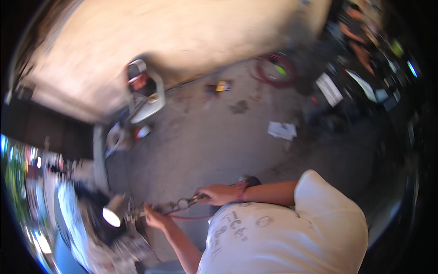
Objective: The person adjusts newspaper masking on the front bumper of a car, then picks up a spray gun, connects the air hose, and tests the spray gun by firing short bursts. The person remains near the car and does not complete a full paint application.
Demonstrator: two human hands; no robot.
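Observation:
My right hand (216, 194) is closed around one end of a metal tool (171, 206) held low in front of my body. A round, gauge-like part (183, 203) sits on the tool just left of that hand. My left hand (156, 218) is closed on the tool's other end, its fingers blurred. Beyond the left fingers is a beige cylinder (116, 210) with a bright white end; whether it is joined to the tool I cannot tell. A thin red hose (189, 218) runs below the tool toward my shirt.
A coiled red hose (276, 71) and white papers (282, 130) lie on the concrete floor. Against the wall stands a white-edged panel (157, 100). Another person (356, 29) sits at the far right among dark clutter. Plastic-like sheeting (109, 253) is at lower left.

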